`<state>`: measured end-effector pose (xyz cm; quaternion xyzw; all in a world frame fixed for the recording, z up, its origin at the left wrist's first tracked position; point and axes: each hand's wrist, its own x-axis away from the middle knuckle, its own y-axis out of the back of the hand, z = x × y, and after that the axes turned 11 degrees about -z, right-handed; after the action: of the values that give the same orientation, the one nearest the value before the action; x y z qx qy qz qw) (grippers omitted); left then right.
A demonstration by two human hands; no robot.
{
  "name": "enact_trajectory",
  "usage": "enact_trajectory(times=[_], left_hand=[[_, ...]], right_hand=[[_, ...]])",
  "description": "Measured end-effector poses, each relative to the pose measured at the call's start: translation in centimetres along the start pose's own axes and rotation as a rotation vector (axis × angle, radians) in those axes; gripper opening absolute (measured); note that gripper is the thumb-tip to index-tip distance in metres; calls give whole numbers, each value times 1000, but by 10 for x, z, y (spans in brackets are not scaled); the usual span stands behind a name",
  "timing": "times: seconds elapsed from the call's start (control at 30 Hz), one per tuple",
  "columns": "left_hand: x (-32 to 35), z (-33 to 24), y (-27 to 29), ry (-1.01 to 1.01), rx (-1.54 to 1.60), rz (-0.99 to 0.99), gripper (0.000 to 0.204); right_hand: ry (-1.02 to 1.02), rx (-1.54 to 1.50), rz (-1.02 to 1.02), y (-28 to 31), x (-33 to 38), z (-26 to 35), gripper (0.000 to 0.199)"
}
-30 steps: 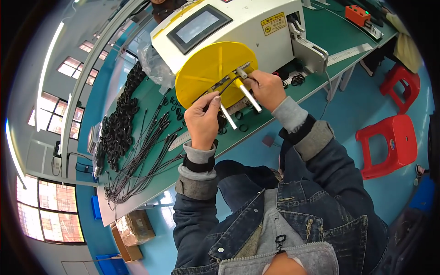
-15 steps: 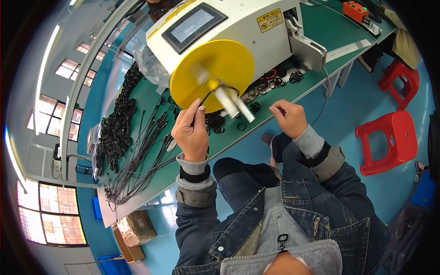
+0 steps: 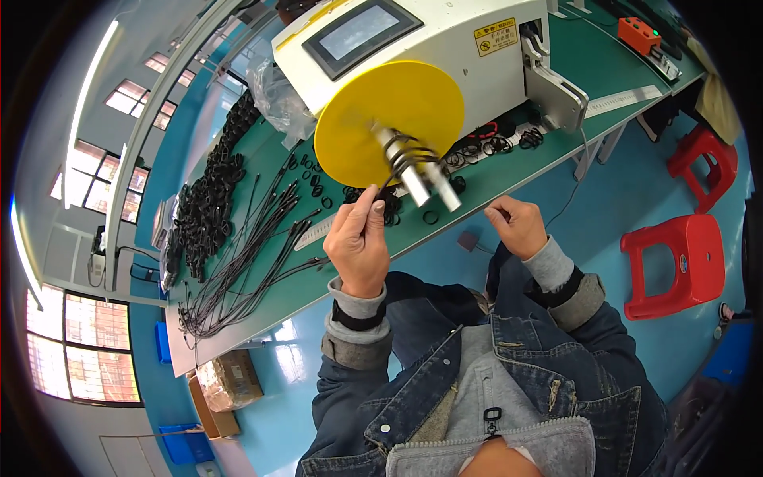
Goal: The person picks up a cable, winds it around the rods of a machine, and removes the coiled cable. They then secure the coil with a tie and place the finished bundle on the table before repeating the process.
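Observation:
My left hand point(image 3: 359, 246) pinches a black cable point(image 3: 384, 188) between thumb and fingertips, just below the yellow disc point(image 3: 342, 119). From there the cable runs up to two silver metal posts point(image 3: 415, 184) standing out from the disc, and several turns of it lie around them. The disc's hub is smeared by motion. It sits on the front of a white winding machine point(image 3: 477, 87) with a dark-framed screen point(image 3: 362, 36). Off to the right, near the table's front edge, my right hand point(image 3: 520, 228) is closed with its fingers curled; nothing shows in it.
On the green table point(image 3: 266, 155) lie a bundle of loose black cables point(image 3: 238, 278), a long heap of coiled black cables point(image 3: 208, 207) and small black rings point(image 3: 430, 217). A clear plastic bag point(image 3: 278, 99) rests by the machine. Red stools point(image 3: 675, 266) stand on the right.
The cable now wraps the two posts in several turns, where before it only reached the hub. The whole view has shifted slightly, and my left hand still pinches the cable.

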<state>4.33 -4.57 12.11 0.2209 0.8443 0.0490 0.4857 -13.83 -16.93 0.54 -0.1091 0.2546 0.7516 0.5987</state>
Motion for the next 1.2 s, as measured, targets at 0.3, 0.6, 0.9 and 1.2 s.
enact_trajectory(times=[0.3, 0.6, 0.9, 1.2], left_hand=[[-2, -12, -23, -73, 58, -26, 18], [-14, -32, -42, -267, -24, 43, 14], [-19, -37, -40, -73, -152, 215, 38], [-22, -32, -32, 35, -212, 527, 65]], right_hand=[[5, -75, -8, 6, -9, 23, 10], [239, -305, -80, 2, -52, 72, 7], [227, -199, -15, -7, -74, 58, 43], [92, -450, 242, -20, -86, 48, 86]])
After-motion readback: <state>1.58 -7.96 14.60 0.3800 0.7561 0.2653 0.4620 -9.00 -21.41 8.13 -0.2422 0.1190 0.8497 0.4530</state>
